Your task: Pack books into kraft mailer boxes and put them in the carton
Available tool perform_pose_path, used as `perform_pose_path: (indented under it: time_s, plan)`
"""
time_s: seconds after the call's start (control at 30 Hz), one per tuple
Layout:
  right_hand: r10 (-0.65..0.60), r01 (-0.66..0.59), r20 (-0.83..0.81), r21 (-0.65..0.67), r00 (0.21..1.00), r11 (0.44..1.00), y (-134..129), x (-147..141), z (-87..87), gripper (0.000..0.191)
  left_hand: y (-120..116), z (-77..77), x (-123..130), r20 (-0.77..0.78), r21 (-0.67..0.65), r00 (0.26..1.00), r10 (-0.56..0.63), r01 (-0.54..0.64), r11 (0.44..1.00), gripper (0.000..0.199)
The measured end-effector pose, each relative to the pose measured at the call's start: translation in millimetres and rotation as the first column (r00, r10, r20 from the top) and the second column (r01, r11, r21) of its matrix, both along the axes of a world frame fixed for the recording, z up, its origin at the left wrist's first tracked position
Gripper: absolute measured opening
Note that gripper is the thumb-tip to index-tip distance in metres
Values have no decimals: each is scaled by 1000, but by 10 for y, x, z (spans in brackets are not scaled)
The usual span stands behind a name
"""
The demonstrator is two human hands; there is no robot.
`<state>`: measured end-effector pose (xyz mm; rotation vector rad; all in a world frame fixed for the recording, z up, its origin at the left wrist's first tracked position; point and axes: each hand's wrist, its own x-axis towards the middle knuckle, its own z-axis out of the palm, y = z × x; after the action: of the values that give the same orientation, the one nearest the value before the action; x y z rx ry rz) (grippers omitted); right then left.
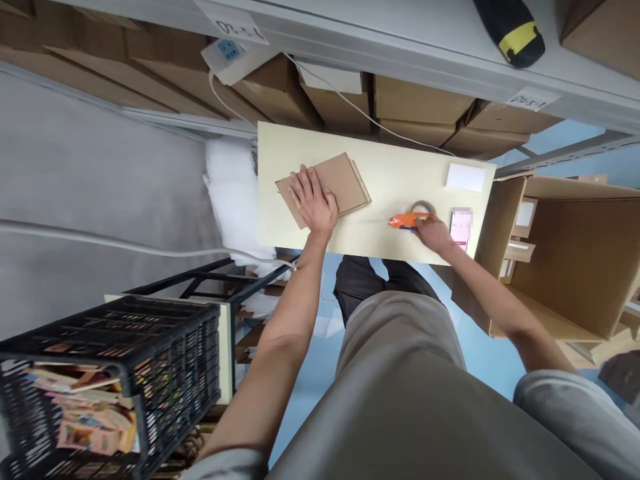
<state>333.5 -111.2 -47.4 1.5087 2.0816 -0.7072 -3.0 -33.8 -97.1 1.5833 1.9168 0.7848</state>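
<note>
A flat brown cardboard package lies tilted on the left part of the pale yellow table. My left hand rests on it, palm down with fingers spread. Over the table's right part, my right hand is closed around the end of an orange tape dispenser. A roll of tape shows at the dispenser's far side. Just right of that hand lies a phone with a pink screen. A white box or paper stack sits at the back right corner.
Behind the table, a shelf holds cardboard boxes and a black-and-yellow tool. White wrapping material hangs at the left edge. A black crate stands lower left, a large open carton at the right. A white cable crosses behind.
</note>
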Motion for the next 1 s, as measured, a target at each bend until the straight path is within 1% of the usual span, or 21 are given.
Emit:
perform_pose_path:
  time_s: [0.03,0.1,0.17,0.23,0.33,0.4,0.5,0.57,0.63,0.7,0.73,0.8,0.83,0.9,0.97,1.0]
  plan:
    - [-1,1,-4,37,1000,999,92,85,-1,46,2,4,1,0,-3,1000,-4,4,1000,78]
    - [13,-11,-16,96,1000,995,309,106,-28,48,10,25,-15,2,-15,1000,-26,26,1000,78]
    - [36,-32,-28,128,999,991,529,-27,-77,51,31,62,-61,9,-32,998,-69,69,997,78]
    - [64,-59,-34,132,997,990,705,-226,-122,52,74,105,-131,16,-44,993,-119,120,992,77]
    - [113,-108,-35,119,993,987,803,-483,-143,50,166,157,-199,13,-47,985,-170,170,984,76]
    - [148,-143,-33,117,988,983,742,-604,-119,48,205,165,-145,-3,-45,979,-203,203,978,73]
    - [226,-220,-39,106,973,970,520,-803,-52,49,124,138,108,-59,-54,961,-271,268,962,66]
    - [275,-268,-63,99,959,958,340,-986,-18,49,-42,107,306,-118,-57,945,-305,300,952,62]
    - [291,-282,-105,94,951,955,172,-1180,-11,49,-258,77,429,-161,-57,927,-340,335,941,60]
    - [288,-277,-146,88,946,957,27,-1317,-34,49,-457,49,439,-177,-58,900,-398,394,917,57]
    - [288,-277,-167,87,943,957,-38,-1340,-54,49,-533,35,410,-181,-59,885,-429,425,903,55]
    - [298,-286,-199,87,934,954,-155,-1261,-102,51,-629,-2,329,-186,-58,862,-472,470,881,52]
    - [302,-291,-208,83,930,953,-205,-1152,-124,52,-651,-26,293,-190,-55,856,-480,479,876,50]
    - [283,-278,-190,55,940,959,-281,-816,-154,55,-662,-81,260,-199,-40,856,-478,480,876,47]
    - [235,-236,-108,7,966,972,-303,-407,-153,54,-656,-137,280,-204,-20,860,-469,475,880,45]
    - [232,-232,-69,0,970,973,-289,-218,-141,53,-654,-159,304,-204,-8,861,-465,474,881,44]
